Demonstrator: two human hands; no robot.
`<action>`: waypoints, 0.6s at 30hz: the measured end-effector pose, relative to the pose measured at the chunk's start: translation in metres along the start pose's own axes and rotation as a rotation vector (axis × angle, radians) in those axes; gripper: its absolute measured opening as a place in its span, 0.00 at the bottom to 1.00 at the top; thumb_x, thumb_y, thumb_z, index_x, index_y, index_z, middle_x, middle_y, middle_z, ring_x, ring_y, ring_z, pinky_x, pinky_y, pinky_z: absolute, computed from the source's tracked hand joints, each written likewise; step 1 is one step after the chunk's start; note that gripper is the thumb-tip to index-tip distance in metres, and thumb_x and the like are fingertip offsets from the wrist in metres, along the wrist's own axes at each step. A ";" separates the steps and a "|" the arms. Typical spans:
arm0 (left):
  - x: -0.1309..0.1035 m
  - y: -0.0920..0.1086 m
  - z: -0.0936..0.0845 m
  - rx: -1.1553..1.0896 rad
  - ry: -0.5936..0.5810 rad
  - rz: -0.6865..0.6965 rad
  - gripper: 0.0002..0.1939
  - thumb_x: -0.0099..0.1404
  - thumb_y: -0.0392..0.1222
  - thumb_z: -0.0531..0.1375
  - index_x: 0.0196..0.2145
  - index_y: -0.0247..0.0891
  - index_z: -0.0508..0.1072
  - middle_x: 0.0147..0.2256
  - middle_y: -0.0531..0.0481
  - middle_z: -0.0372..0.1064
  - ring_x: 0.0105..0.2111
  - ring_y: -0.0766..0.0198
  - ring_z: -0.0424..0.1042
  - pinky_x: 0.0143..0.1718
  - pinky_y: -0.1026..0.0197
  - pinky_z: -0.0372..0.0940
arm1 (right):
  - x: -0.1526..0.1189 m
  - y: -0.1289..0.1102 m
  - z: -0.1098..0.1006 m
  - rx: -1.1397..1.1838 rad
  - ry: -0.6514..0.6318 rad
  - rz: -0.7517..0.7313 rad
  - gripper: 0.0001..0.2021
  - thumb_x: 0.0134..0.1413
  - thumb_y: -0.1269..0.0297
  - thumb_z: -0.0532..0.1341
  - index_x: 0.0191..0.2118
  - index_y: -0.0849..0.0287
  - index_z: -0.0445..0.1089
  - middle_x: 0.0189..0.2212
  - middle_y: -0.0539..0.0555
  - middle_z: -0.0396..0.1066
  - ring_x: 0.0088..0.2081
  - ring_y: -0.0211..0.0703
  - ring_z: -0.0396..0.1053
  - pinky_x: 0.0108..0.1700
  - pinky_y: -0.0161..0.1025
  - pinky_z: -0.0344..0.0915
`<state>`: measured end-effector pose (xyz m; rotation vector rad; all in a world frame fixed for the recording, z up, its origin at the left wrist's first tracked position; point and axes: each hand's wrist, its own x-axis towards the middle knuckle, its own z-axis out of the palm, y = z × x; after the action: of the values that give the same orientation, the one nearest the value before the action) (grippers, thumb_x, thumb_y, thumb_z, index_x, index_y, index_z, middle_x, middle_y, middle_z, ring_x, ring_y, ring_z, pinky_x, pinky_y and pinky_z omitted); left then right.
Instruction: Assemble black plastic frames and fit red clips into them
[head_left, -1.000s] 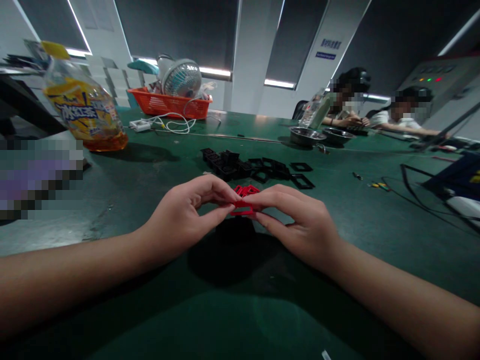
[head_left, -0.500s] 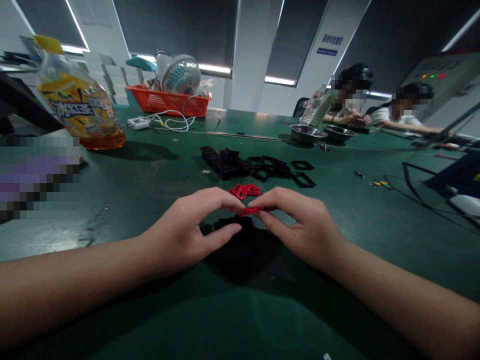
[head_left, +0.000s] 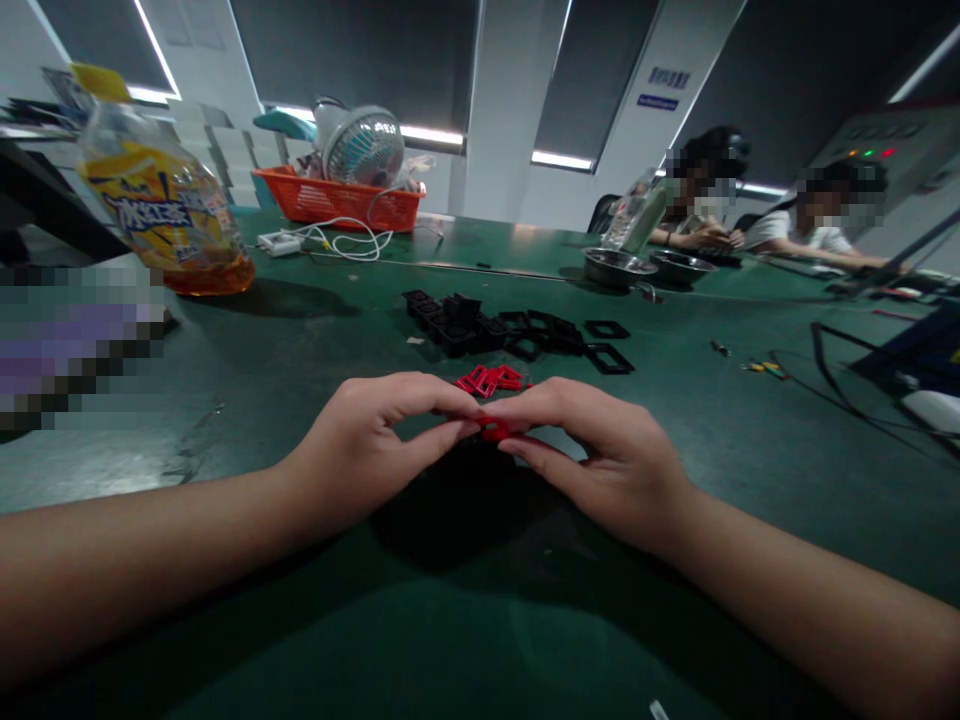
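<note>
The left hand [head_left: 367, 435] and right hand [head_left: 611, 455] meet over the green table [head_left: 300, 400] — fingers and thumbs nearly closed, pinching a small red piece [head_left: 493, 430] between them. Just beyond lie more red frames [head_left: 491, 380]; behind those, black parts [head_left: 454, 325] — piled closely — and steel bowls [head_left: 619, 267].

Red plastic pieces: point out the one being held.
It is the small red plastic piece pinched between the left hand and right hand; the other red plastic pieces lie clustered beyond them on the green table.
</note>
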<state>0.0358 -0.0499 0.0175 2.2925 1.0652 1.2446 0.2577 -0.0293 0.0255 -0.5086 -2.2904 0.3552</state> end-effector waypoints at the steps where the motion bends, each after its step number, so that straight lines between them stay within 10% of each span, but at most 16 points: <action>1: 0.000 0.000 0.000 -0.002 -0.004 0.000 0.05 0.62 0.34 0.62 0.35 0.38 0.80 0.34 0.51 0.80 0.34 0.64 0.78 0.42 0.65 0.71 | 0.000 0.000 0.000 -0.001 0.000 -0.008 0.13 0.58 0.75 0.63 0.47 0.56 0.73 0.41 0.52 0.78 0.43 0.40 0.75 0.47 0.37 0.71; 18: 0.001 -0.003 0.001 -0.008 -0.081 0.027 0.06 0.62 0.32 0.62 0.37 0.35 0.78 0.35 0.51 0.79 0.36 0.66 0.77 0.43 0.67 0.69 | -0.001 0.002 0.001 0.062 0.018 0.076 0.11 0.58 0.76 0.62 0.45 0.57 0.72 0.37 0.51 0.75 0.38 0.37 0.73 0.43 0.34 0.71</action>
<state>0.0357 -0.0474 0.0157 2.3376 1.0024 1.1532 0.2581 -0.0283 0.0238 -0.5655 -2.2400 0.4559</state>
